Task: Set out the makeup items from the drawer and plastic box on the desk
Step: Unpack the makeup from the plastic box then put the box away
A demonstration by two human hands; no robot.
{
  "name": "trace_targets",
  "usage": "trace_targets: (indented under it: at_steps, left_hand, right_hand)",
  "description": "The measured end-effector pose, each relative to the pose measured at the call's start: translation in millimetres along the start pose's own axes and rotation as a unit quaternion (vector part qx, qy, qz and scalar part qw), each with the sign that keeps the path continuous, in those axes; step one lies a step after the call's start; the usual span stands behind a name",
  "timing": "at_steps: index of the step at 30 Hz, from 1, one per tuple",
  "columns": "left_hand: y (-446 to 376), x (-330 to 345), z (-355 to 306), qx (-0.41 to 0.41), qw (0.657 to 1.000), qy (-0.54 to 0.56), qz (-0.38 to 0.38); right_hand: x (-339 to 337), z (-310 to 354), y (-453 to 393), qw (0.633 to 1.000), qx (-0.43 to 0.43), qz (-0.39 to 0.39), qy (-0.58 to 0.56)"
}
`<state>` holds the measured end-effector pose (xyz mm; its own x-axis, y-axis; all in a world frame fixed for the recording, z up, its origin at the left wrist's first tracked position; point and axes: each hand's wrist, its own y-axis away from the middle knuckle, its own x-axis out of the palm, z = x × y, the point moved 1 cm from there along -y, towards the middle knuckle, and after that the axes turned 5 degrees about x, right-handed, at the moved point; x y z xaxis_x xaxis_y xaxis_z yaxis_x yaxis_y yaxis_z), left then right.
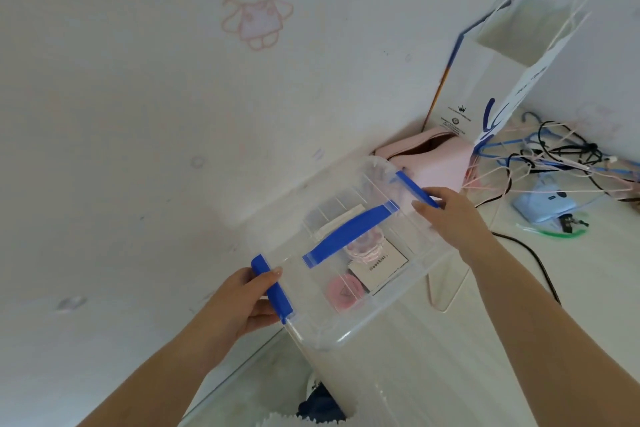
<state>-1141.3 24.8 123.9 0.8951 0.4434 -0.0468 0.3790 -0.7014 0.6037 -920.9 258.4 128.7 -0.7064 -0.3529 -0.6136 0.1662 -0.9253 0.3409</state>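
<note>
The left hand (247, 298) gripped one blue latch of the plastic box (349, 253), the right hand (446, 215) the far latch, the box held between them above the tabletop (450, 340). Lid still on, makeup items (367, 263) inside: little seemed done.

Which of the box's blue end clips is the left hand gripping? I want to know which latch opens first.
The left hand grips the nearer blue clip, at the box's lower-left end. The far clip is by the right hand.
</note>
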Motion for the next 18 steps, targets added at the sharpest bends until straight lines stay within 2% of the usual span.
trace_targets:
  at_steps: [6,11,18]
  left_hand:
    - [8,-23,6,0.009,1.000,0.001,-0.010]
    - [17,-51,11,0.041,0.998,-0.042,0.034]
    - [48,-89,22,0.114,0.974,-0.138,0.141]
  right_hand:
    - [11,-27,60,0.988,0.064,-0.044,-0.136]
    - [31,-48,137,0.964,0.105,-0.118,-0.215]
    - [74,-55,297,0.892,0.142,-0.242,-0.353]
